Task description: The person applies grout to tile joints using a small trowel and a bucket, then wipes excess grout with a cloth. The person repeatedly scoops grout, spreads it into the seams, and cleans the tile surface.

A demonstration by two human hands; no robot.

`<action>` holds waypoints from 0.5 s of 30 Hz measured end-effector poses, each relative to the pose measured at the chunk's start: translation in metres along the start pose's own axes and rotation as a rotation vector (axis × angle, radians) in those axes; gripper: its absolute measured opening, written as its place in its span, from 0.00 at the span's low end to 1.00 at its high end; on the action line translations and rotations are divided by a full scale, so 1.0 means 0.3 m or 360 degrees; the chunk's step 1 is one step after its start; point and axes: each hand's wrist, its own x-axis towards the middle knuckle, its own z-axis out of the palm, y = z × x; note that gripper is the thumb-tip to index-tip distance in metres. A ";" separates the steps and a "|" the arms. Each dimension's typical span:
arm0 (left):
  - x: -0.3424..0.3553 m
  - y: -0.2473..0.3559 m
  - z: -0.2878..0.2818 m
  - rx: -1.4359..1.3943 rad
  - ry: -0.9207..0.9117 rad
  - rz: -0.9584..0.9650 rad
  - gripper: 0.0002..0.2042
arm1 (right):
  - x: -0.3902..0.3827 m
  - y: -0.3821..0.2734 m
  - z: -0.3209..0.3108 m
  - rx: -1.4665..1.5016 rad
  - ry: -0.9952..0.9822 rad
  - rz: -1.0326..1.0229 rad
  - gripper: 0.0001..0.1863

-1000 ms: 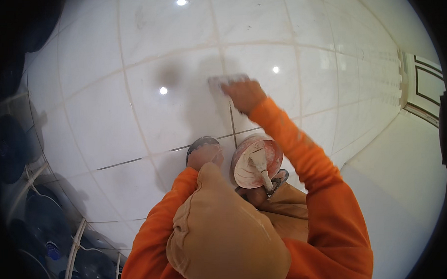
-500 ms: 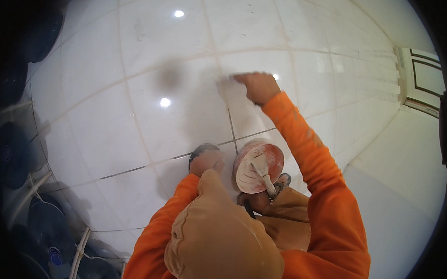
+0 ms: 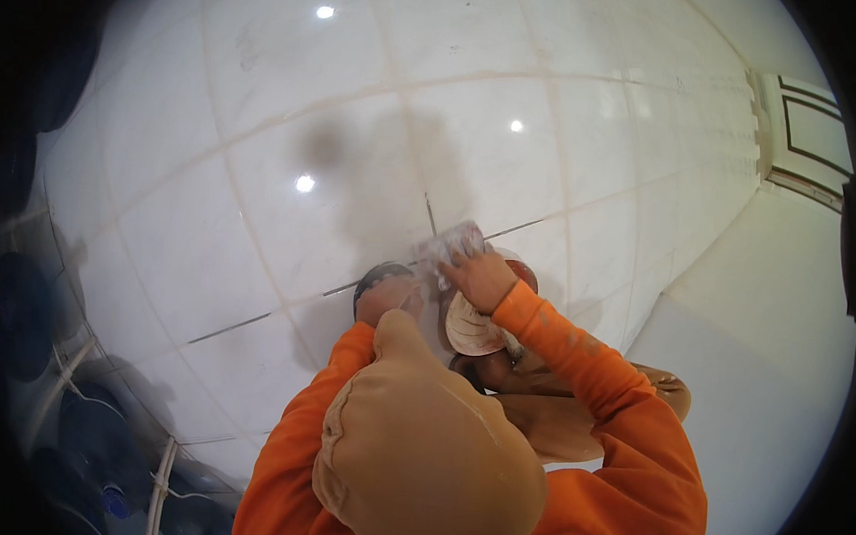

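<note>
The pale cloth [image 3: 459,237] is slanting away rightward over the floor [image 3: 332,228], bent fingers of the right hand [image 3: 481,277] are holding its near side, and the left hand [image 3: 389,297], whose grip I cannot tell, is resting near its left end.

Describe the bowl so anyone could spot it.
On the white tiled floor, find the right hand in its orange sleeve. The bowl is partly hidden behind it; unlike the dark footwear to its left, it is reddish with cream-coloured material inside.
</note>
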 end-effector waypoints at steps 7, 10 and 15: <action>0.009 0.013 -0.007 -0.0050 0.0207 0.0160 0.17 | 0.105 0.058 -0.081 0.0623 -0.0168 0.0743 0.28; 0.021 0.014 -0.006 -0.0069 0.0328 0.0180 0.09 | 0.225 -0.005 -0.012 0.0480 -0.0114 0.0992 0.30; 0.037 0.024 -0.049 0.0186 -0.0236 -0.0361 0.08 | 0.469 -0.246 0.142 0.0271 -0.0049 0.1336 0.31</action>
